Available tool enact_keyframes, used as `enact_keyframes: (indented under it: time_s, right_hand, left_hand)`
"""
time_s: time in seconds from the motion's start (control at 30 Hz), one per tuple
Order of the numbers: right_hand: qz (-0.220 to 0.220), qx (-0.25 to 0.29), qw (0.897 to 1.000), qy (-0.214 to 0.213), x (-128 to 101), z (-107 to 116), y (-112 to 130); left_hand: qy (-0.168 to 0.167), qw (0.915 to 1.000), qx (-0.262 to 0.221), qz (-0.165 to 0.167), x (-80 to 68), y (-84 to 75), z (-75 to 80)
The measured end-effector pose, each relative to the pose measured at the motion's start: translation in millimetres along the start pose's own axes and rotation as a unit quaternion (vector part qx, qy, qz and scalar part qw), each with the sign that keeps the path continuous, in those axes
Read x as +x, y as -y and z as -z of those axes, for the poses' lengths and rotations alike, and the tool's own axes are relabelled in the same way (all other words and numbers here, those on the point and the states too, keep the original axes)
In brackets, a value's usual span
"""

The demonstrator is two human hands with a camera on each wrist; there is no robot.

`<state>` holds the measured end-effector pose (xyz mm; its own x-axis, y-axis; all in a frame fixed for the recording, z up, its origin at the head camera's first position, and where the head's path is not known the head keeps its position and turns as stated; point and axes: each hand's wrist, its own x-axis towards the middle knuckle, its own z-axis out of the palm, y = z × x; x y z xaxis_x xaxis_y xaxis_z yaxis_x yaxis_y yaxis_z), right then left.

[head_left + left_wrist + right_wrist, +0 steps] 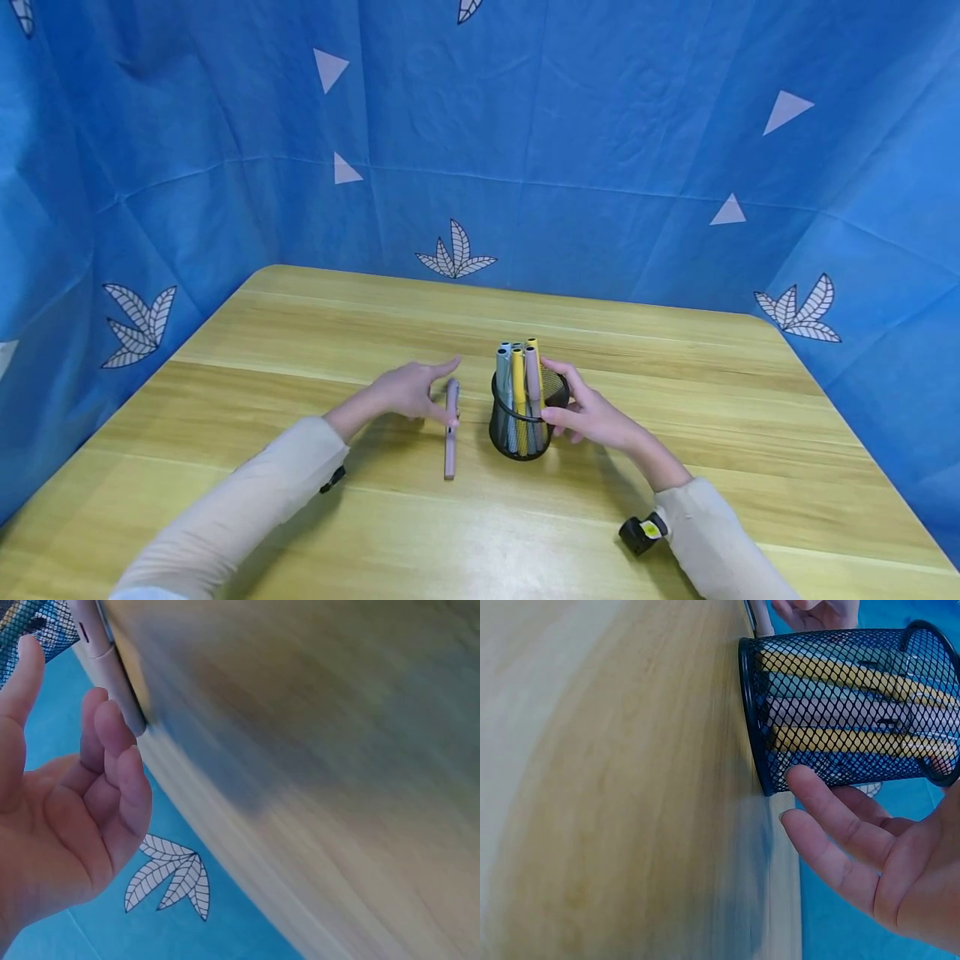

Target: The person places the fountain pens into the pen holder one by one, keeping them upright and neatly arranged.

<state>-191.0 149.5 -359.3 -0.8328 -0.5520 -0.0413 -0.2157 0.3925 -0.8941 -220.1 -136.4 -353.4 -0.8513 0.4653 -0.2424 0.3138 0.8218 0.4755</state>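
A mauve pen (450, 454) lies lengthwise on the table, left of a black mesh pen holder (517, 446). My left hand (408, 392) is beside this pen, thumb and forefinger spread apart, the thumb tip overlapping the pen in the head view. Nothing is between its fingers in the left wrist view, where the pen (112, 671) passes behind the fingertips. The upright holder contains several pens (518, 379) in yellow, blue-grey and mauve. With thumb and forefinger my right hand (596, 417) holds the holder's right side by the rim; its lower fingers (847, 825) extend loosely against the mesh.
The light wood table (337, 533) reaches back to a blue curtain (600, 167) with leaf and triangle prints. A black wrist device (641, 533) hangs under the right cuff, close over the table; another (332, 479) shows under the left sleeve.
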Motion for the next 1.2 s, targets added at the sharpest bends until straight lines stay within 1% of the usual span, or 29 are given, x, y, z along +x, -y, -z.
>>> enact_keyframes:
  time_s: [0.17, 0.33, 0.6, 0.8, 0.93, 1.03, 1.2]
  right_hand:
    - [-0.001, -0.001, 1.0, 0.0, -0.2, 0.2, -0.7]
    - [0.001, 0.002, 1.0, 0.003, -0.2, 0.3, -0.7]
    - [0.001, 0.006, 1.0, 0.003, 0.0, 1.1, -3.0]
    - [0.005, 0.0, 1.0, 0.002, -0.1, 1.4, -5.9]
    - [0.004, 0.003, 1.0, 0.004, 0.5, 0.1, -6.8]
    - [0.001, 0.005, 1.0, 0.006, 0.3, -0.3, -6.0]
    - [-0.001, 0.007, 1.0, 0.001, -1.0, 1.8, -5.9]
  left_hand:
    - [0.016, 0.9997, -0.013, 0.013, 2.6, 2.4, -3.8]
    - [0.033, 0.9991, -0.014, 0.022, 5.1, 3.8, -6.8]
    - [0.038, 0.9987, 0.001, 0.033, 9.1, 5.3, -10.2]
    - [0.041, 0.9987, 0.015, 0.024, 14.6, 5.3, -11.1]
    - [0.048, 0.9984, 0.005, 0.028, 17.8, 3.8, -10.4]
    - [0.052, 0.9979, -0.013, 0.036, 19.7, 2.4, -10.1]
    - [0.05, 0.9978, -0.029, 0.032, 24.2, -0.9, -8.1]
